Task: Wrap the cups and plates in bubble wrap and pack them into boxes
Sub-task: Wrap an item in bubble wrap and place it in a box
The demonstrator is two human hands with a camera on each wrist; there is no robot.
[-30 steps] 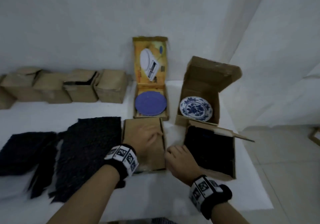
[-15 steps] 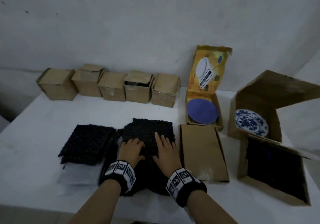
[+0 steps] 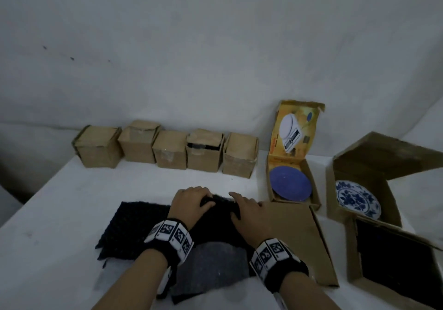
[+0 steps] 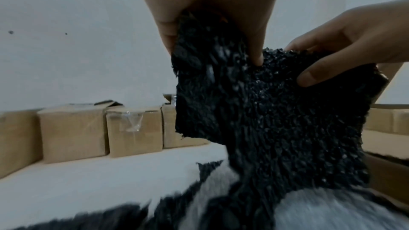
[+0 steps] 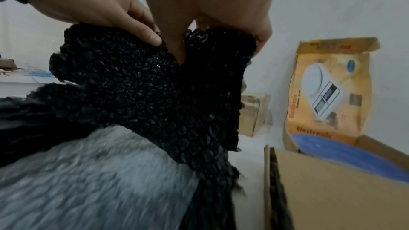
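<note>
Bubble wrap (image 3: 215, 216) | both hands pinch far edge | wrist views: lifted, seemingly folded

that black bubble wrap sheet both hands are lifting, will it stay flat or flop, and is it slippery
Probably floppy: the black bubble wrap sheet bends and drapes down to the table below where the left hand and right hand pinch its top edge. Likely light, since fingertips alone hold it up. The bumpy surface should give decent grip, though its glossy highlights hint at some slickness.

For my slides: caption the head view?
Both hands, left and right, grip black bubble wrap beside boxed plates.
</note>
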